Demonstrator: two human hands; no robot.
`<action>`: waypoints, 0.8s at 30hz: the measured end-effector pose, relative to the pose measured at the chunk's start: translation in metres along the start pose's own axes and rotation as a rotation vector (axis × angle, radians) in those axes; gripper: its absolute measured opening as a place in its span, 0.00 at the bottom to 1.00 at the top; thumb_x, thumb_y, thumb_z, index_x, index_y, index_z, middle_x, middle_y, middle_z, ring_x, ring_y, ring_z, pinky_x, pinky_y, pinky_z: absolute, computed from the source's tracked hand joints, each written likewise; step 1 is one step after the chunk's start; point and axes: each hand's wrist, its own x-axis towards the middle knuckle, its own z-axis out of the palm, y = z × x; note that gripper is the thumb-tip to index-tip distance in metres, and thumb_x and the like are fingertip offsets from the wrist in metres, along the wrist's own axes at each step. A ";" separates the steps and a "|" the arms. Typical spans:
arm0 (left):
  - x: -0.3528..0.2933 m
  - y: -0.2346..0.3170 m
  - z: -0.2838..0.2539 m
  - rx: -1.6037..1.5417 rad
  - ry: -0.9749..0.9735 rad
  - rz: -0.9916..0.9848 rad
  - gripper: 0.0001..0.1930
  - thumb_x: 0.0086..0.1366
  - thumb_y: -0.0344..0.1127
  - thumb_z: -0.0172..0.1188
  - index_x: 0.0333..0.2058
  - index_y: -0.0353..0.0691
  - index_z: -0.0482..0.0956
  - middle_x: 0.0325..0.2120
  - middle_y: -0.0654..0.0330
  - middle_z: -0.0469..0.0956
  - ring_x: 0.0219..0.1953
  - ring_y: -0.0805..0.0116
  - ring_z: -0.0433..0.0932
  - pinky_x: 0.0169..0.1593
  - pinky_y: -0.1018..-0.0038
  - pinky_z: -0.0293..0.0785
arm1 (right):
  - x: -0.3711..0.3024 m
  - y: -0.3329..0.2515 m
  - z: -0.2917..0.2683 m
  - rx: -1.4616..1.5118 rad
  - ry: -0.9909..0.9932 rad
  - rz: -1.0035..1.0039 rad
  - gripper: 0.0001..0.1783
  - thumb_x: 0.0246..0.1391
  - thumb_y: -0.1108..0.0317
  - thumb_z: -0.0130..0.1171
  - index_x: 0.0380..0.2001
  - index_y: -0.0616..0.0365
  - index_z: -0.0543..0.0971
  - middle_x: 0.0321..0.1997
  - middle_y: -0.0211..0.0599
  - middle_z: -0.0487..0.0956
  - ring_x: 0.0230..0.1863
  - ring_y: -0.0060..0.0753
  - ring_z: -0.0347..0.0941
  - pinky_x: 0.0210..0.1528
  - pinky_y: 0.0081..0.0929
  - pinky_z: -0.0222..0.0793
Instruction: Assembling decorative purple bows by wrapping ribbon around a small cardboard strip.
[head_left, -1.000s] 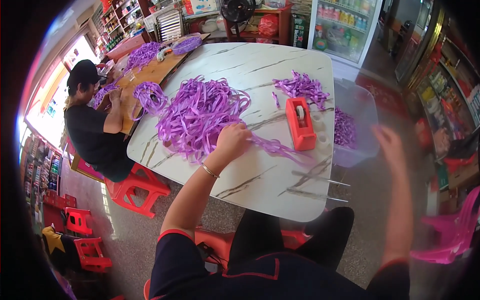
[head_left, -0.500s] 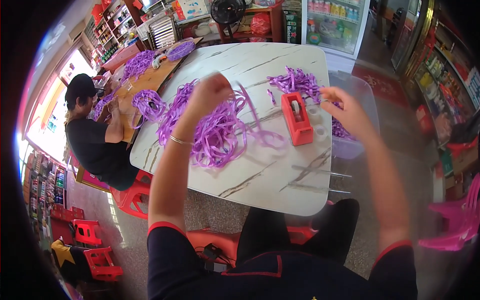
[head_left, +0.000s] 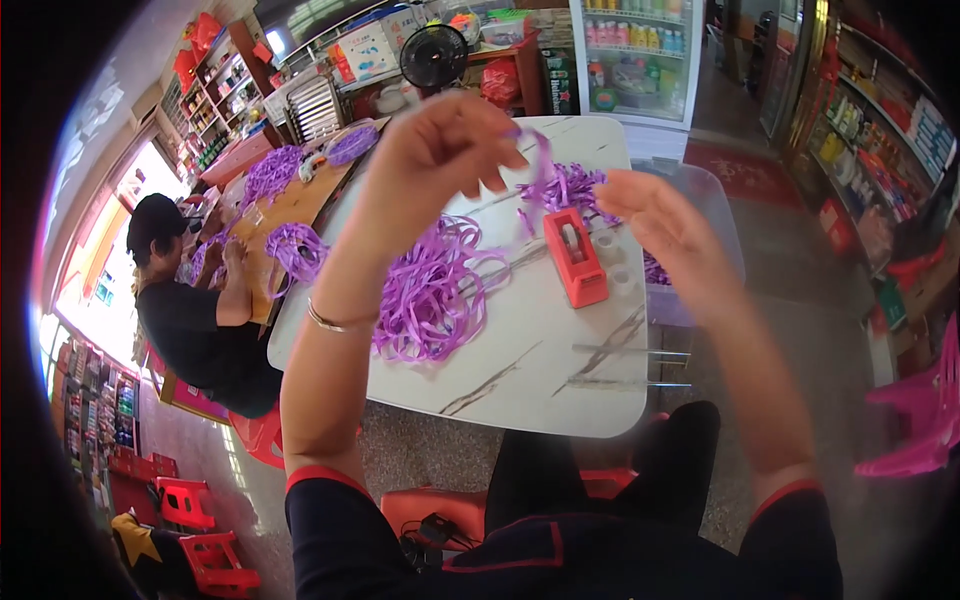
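My left hand is raised above the white marble-patterned table, a purple ribbon pinched at its fingertips and hanging in a blurred loop. Below it lies a large tangled heap of purple ribbons, partly hidden by my left forearm. My right hand hovers with fingers stretched out and nothing visible in them, at the table's right edge. Just left of it are a red tape dispenser and a smaller pile of folded purple ribbons. Clear tape rolls sit beside the dispenser.
A clear plastic bin with purple ribbons stands off the table's right edge. Two thin metal rods overhang that edge. At left, a person in black sits at a wooden table with more ribbons. Red stools stand nearby.
My left hand has risen from the heap and moved right, carrying the ribbon toward my right hand. The right hand's fingers have straightened. The whole view has shifted slightly.
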 end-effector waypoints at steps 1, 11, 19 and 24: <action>-0.003 0.003 0.011 -0.005 -0.008 0.006 0.06 0.58 0.23 0.55 0.36 0.35 0.72 0.27 0.61 0.78 0.25 0.82 0.73 0.28 0.86 0.68 | -0.002 -0.011 0.005 -0.006 0.010 -0.002 0.21 0.56 0.69 0.47 0.53 0.62 0.64 0.49 0.35 0.71 0.53 0.24 0.64 0.55 0.22 0.57; -0.048 -0.007 0.077 -0.480 -0.315 -0.419 0.16 0.67 0.40 0.42 0.42 0.33 0.71 0.27 0.57 0.78 0.24 0.77 0.72 0.26 0.86 0.66 | -0.057 -0.037 -0.016 -0.244 -0.070 0.282 0.08 0.56 0.69 0.48 0.31 0.60 0.74 0.21 0.19 0.65 0.24 0.10 0.57 0.26 0.12 0.52; -0.064 -0.034 0.121 -0.665 -0.441 -0.552 0.23 0.68 0.45 0.34 0.44 0.29 0.69 0.28 0.50 0.77 0.29 0.70 0.75 0.32 0.79 0.71 | -0.095 -0.026 -0.027 -0.400 0.007 0.272 0.07 0.53 0.72 0.49 0.33 0.61 0.75 0.23 0.26 0.70 0.26 0.17 0.64 0.29 0.16 0.60; -0.061 -0.037 0.140 -0.544 -0.555 -0.474 0.15 0.66 0.39 0.45 0.39 0.32 0.74 0.30 0.57 0.77 0.29 0.73 0.75 0.33 0.80 0.71 | -0.103 -0.016 -0.031 -0.764 0.046 0.004 0.07 0.49 0.71 0.55 0.32 0.61 0.75 0.23 0.35 0.72 0.22 0.29 0.67 0.25 0.22 0.60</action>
